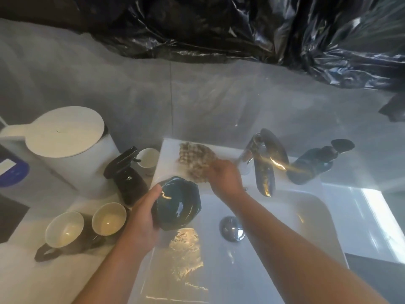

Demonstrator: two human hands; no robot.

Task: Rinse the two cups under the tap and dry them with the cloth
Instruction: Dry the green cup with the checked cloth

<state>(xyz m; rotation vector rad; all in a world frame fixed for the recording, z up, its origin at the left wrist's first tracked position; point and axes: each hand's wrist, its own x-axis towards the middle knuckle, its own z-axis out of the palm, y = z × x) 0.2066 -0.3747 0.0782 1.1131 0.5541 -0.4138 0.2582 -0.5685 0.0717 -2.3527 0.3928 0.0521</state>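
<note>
Now left hand gripping dark teal faceted ceramic cup over white sink; right hand closing on checked beige cloth behind basin. We should bunch cloth, wipe inside first.

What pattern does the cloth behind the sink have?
The cloth has a brown and cream checked pattern; the head view shows it, slightly blurred, under the right hand.

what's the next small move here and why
Probably lift the cloth off the sink ledge and bring it to the cup. The right hand is already on the cloth, the left hand holds the cup over the basin, and no water shows at the tap.
</note>
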